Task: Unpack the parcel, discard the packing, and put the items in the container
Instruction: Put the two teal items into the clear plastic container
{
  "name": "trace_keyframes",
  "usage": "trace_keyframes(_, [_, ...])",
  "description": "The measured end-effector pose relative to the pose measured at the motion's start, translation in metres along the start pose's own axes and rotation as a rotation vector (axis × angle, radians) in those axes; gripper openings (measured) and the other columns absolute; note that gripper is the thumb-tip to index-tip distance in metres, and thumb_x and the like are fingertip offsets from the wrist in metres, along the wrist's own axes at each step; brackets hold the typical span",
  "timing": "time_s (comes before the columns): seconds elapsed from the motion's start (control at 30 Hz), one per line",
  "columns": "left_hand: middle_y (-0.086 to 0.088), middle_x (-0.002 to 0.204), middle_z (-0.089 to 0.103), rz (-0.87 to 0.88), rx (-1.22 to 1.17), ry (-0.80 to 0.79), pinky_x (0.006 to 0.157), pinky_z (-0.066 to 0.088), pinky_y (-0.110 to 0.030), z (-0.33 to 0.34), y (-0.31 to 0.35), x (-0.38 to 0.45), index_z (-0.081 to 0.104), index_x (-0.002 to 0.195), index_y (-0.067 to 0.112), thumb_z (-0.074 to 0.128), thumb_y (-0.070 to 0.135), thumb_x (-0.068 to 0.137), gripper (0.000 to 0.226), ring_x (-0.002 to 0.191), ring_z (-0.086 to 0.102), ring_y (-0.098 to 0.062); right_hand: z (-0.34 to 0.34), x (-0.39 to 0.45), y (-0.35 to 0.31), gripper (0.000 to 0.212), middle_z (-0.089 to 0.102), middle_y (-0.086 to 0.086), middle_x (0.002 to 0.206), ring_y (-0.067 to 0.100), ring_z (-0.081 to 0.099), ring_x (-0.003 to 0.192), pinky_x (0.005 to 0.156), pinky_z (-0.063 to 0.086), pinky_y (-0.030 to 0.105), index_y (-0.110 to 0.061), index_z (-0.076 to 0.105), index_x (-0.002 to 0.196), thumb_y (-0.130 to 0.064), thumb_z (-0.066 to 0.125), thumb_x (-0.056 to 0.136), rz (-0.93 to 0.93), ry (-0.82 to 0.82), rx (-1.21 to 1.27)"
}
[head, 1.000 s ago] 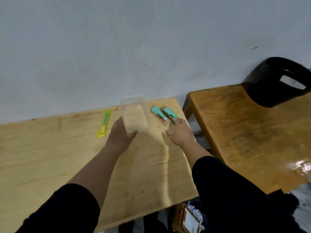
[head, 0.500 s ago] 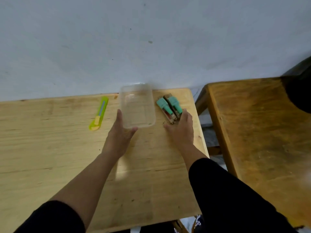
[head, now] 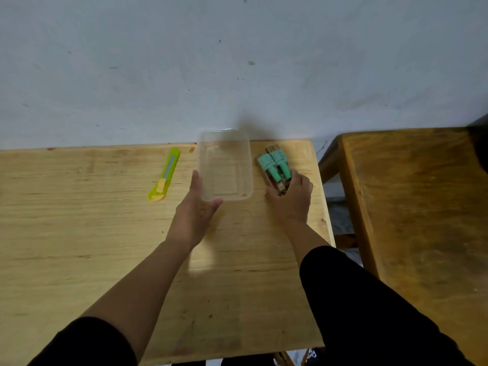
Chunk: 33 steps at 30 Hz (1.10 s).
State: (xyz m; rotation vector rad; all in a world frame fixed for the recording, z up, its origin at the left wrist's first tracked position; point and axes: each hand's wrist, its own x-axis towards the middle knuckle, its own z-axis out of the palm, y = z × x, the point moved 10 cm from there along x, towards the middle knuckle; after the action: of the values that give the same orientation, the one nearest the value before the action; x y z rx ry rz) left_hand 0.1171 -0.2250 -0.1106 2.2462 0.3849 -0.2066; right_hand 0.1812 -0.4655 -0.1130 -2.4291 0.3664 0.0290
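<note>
A clear plastic container [head: 225,165] stands at the far edge of the pale wooden table [head: 79,233], with nothing visible inside. My left hand [head: 196,210] grips its near left corner, thumb at the front rim. Just right of the container lie two green-capped items [head: 274,167] side by side. My right hand [head: 291,199] is closed around their near ends, fingers on both sides of the pair.
A yellow-green utility knife [head: 165,175] lies left of the container. A darker wooden table [head: 422,220] stands to the right across a narrow gap. A grey wall runs right behind the table's far edge.
My right hand has slid forward from beside the green-capped items onto their near ends and closed on them. My left hand has stayed on the container. The view has shifted to the left.
</note>
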Motion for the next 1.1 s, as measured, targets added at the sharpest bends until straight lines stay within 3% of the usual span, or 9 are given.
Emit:
trace_keyframes(0.33, [-0.001,0.152,0.030,0.005,0.002,-0.002,0.108,0.029,-0.037,0.000,0.001,0.001,-0.005,0.145,0.032,0.055,0.042,0.087,0.084,0.136,0.033,-0.027,-0.018,-0.023,0.003,0.065,0.051,0.007,0.129,0.020,0.043,0.120,0.095,0.037,0.029,-0.012,0.041,0.135,-0.030,0.069,0.079,0.134,0.064,0.206])
trace_keyframes(0.57, [-0.005,0.153,0.028,0.012,-0.016,-0.005,0.109,0.029,-0.041,-0.001,0.003,0.001,-0.003,0.146,0.027,0.056,0.044,0.086,0.086,0.136,0.033,-0.029,-0.022,-0.036,-0.032,0.065,0.054,0.005,0.126,0.018,0.049,0.117,0.099,0.046,0.035,-0.014,0.046,0.132,-0.030,0.073,0.075,0.064,0.095,0.345])
trace_keyframes(0.83, [-0.005,0.153,0.027,0.030,-0.043,-0.007,0.110,0.027,-0.036,-0.002,0.003,0.002,0.000,0.147,0.022,0.059,0.041,0.085,0.088,0.138,0.031,-0.026,0.002,-0.025,-0.084,0.069,0.054,0.008,0.127,0.022,0.044,0.119,0.089,0.027,0.016,-0.008,0.046,0.131,-0.032,0.074,0.072,-0.084,0.047,0.224])
trace_keyframes(1.1, [-0.008,0.152,0.030,0.044,-0.006,-0.015,0.107,0.030,-0.035,-0.002,0.007,0.001,-0.001,0.147,0.018,0.058,0.039,0.086,0.087,0.136,0.034,-0.028,0.028,-0.029,-0.102,0.069,0.049,0.012,0.128,0.025,0.037,0.122,0.099,0.035,0.030,-0.006,0.046,0.130,-0.038,0.072,0.075,-0.218,-0.096,0.052])
